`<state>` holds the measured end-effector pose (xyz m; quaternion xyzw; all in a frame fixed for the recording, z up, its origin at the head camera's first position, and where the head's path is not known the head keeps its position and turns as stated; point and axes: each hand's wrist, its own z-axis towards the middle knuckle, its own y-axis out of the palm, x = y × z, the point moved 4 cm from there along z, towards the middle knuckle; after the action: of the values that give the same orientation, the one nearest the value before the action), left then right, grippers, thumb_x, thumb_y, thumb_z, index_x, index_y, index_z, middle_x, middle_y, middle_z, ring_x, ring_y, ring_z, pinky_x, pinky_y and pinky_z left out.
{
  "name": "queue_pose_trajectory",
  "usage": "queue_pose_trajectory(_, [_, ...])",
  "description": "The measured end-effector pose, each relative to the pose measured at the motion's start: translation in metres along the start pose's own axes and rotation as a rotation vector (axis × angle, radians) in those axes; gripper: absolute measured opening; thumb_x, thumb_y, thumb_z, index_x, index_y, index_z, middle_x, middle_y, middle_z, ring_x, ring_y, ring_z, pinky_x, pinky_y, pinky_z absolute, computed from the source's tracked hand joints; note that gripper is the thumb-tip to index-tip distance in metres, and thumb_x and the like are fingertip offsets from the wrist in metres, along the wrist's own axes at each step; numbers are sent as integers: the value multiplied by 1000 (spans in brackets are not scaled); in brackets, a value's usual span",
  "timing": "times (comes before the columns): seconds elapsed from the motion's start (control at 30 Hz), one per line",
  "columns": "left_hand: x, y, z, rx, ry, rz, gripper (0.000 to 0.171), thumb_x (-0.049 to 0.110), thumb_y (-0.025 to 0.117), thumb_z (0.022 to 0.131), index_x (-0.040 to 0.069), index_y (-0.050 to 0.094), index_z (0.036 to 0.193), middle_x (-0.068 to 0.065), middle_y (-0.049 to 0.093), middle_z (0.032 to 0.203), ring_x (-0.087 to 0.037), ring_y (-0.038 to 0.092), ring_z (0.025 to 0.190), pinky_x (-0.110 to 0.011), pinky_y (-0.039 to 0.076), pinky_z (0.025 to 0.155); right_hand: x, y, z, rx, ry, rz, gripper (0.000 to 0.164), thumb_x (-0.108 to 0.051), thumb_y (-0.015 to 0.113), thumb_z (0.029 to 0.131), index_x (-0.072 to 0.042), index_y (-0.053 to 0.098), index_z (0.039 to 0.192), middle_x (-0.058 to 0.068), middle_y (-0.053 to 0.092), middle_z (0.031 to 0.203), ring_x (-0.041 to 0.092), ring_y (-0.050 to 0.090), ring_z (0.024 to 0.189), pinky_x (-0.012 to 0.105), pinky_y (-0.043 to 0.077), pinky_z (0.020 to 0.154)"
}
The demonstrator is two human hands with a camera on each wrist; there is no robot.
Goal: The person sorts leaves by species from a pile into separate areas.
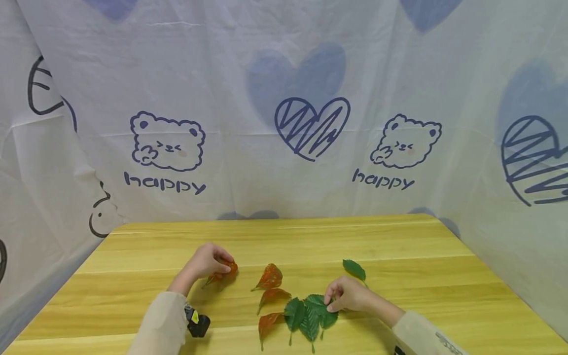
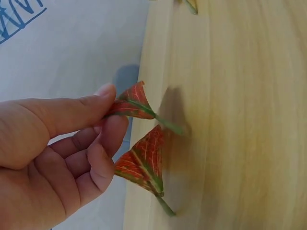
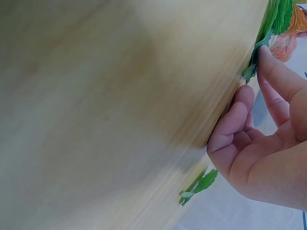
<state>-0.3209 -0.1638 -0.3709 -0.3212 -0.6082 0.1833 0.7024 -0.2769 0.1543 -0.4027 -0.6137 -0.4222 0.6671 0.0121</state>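
At the left of the table in the head view, my left hand pinches a red leaf. The left wrist view shows this red leaf between thumb and index finger, its green stem pointing down toward the wood. Just below it is a second red leaf, close to the curled fingers; whether they touch it I cannot tell. My right hand has thumb and fingertip at the edge of a green leaf, in a cluster of overlapping green leaves. In the right wrist view the green leaf lies by the fingertips.
Three red leaves, an upper, a middle and a lower one, form a column left of the green cluster. A single green leaf lies beyond my right hand. A printed cloth hangs behind the wooden table.
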Motion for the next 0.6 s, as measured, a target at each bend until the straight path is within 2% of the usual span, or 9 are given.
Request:
queue_pose_trajectory(0.23, [1, 4, 1, 3, -75, -8, 17, -8, 66, 74, -8, 66, 91, -11, 65, 79, -17, 59, 58, -32, 50, 54, 0, 0, 0, 2, -10, 9, 6, 2, 69, 74, 2, 64, 77, -3, 44, 54, 9, 35, 48, 19, 29, 45])
queue_pose_trajectory(0.43, [2, 7, 4, 0, -70, 26, 21, -9, 67, 73, -8, 65, 94, -9, 64, 79, -15, 57, 57, -31, 49, 54, 1, 0, 1, 4, -18, -5, 6, 2, 69, 74, 2, 64, 77, -3, 45, 54, 9, 36, 48, 19, 29, 45])
queue_pose_trajectory(0.6, [5, 7, 3, 10, -90, 37, 21, -8, 67, 73, -9, 65, 94, -8, 62, 75, -16, 59, 59, -31, 50, 54, 2, 0, 1, 6, -16, -14, 6, 1, 69, 74, 1, 64, 77, -3, 45, 53, 9, 35, 48, 19, 29, 45])
